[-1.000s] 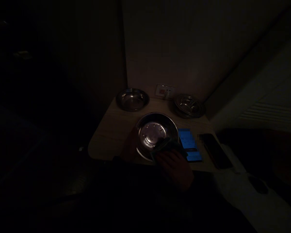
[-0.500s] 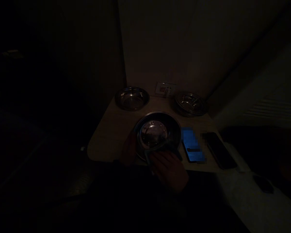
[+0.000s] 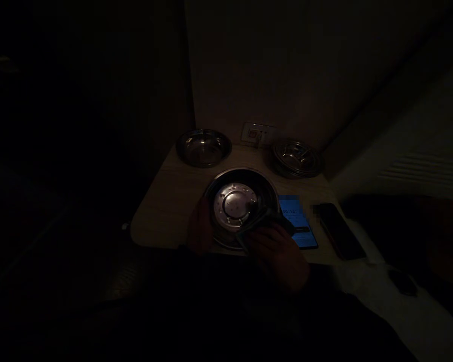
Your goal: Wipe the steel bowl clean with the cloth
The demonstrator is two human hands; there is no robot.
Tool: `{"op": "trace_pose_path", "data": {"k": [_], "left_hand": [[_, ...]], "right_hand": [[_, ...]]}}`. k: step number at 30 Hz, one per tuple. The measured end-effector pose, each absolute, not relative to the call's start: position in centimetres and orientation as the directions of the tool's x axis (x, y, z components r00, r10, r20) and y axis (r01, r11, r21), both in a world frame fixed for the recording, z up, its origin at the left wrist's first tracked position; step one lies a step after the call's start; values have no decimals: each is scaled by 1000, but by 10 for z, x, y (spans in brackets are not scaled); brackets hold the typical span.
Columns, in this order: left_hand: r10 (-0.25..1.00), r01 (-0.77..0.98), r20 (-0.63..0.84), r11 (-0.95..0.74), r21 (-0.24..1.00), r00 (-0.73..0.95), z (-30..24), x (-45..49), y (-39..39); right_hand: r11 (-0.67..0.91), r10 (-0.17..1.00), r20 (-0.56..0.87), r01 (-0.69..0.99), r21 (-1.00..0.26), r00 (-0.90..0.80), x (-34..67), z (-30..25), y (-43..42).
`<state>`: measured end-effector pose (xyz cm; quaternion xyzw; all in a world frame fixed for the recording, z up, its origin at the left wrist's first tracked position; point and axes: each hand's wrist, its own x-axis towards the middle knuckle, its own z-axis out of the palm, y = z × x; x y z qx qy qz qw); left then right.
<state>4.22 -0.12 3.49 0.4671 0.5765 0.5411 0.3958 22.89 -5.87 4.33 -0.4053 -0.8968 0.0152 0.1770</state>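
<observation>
A shiny steel bowl point(image 3: 235, 205) with a ring in its bottom stands near the table's front edge. At its left rim is my left hand point(image 3: 201, 229), closed round the edge, though darkness hides most of the fingers. My right hand point(image 3: 278, 255) holds a dark cloth point(image 3: 263, 220) over the bowl's right front side, and the fingers lie bent across it. Part of the bowl's front wall is hidden by the cloth and that hand.
Another steel bowl point(image 3: 204, 148) sits at the table's back left. Several stacked steel dishes point(image 3: 296, 159) are at the back right, near a wall socket point(image 3: 257, 133). A lit phone point(image 3: 299, 223) and a dark phone point(image 3: 342, 231) lie on the right. The room is very dark.
My right hand and the cloth have moved to the right along the bowl's front side, nearer the lit phone. My left hand stays at the left rim. The view has shifted slightly.
</observation>
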Motion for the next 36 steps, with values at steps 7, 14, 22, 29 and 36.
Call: {"op": "trace_pose_path", "data": {"k": [7,14,22,29,36], "left_hand": [[950,163,-47,101,981,-308,37,41,-1],[971,174,22,20,985,-237,39,38,-2],[962,189,6,48,981,-275,35,39,1],[970,130,54,-23,991,-237,29,40,1],[967,133,22,12,991,-255,33,40,0]], "right_hand": [[538,843,238,751,-384,-482,180,42,-53],[473,874,70,812,-343,-480,196,59,-53],[406,911,87,841,-358,-403,178,54,-46],[497,867,146,800,-336,-477,200,55,-48],[450,892,126,821,-352,-434,190,55,-49]]}}
